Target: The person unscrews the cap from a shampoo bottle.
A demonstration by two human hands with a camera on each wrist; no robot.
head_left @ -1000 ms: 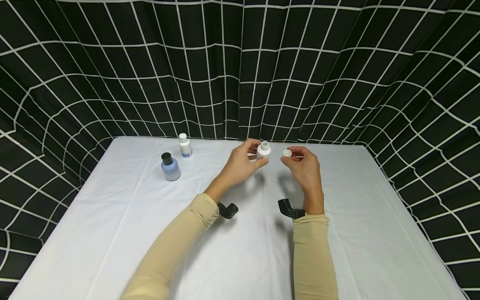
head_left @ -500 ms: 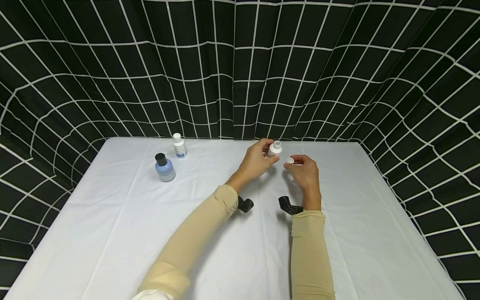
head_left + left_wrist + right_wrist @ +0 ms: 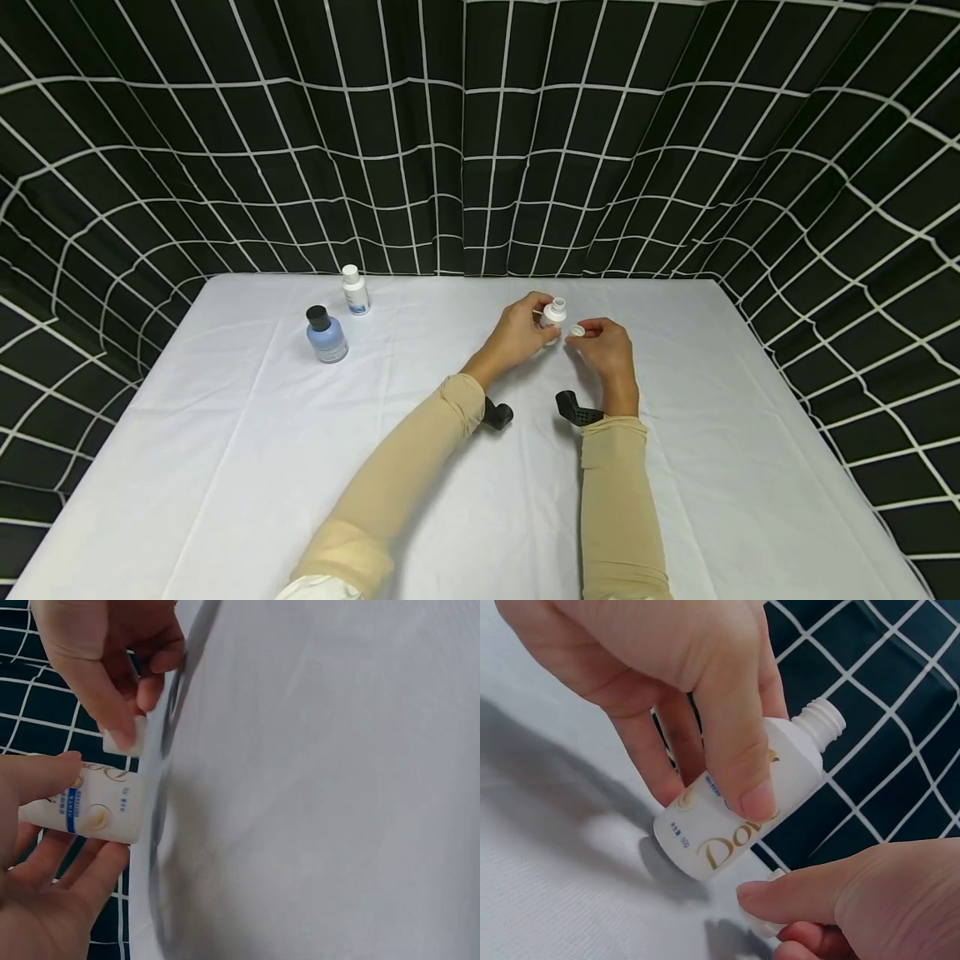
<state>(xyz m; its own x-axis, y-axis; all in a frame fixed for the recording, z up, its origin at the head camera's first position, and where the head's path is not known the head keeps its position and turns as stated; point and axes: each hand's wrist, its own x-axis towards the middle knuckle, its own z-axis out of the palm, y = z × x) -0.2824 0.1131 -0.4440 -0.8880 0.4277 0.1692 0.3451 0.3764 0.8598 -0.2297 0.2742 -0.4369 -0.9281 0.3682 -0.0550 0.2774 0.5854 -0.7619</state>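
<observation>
My left hand (image 3: 519,333) grips a small white Dove bottle (image 3: 742,802) between thumb and fingers. The bottle's threaded neck (image 3: 823,722) is bare, and its base is close over the white cloth. Just to the right, my right hand (image 3: 607,350) pinches a white screw cap (image 3: 577,331) between thumb and fingertips, with the cap's hollow side facing up. In the left wrist view the cap (image 3: 126,739) is beside the bottle (image 3: 97,802), mostly covered by the thumb. The right wrist view shows only a sliver of the cap behind my thumb.
A blue bottle with a black cap (image 3: 327,335) stands on the left part of the white-covered table (image 3: 225,467). Behind it is a capped white bottle (image 3: 356,291). A black curtain with a white grid (image 3: 480,125) hangs along the table's back and sides.
My left hand has carried the bottle rightward, then lowered it toward the table. The right hand has come down slightly with the cap. The head view has shifted a little to the right.
</observation>
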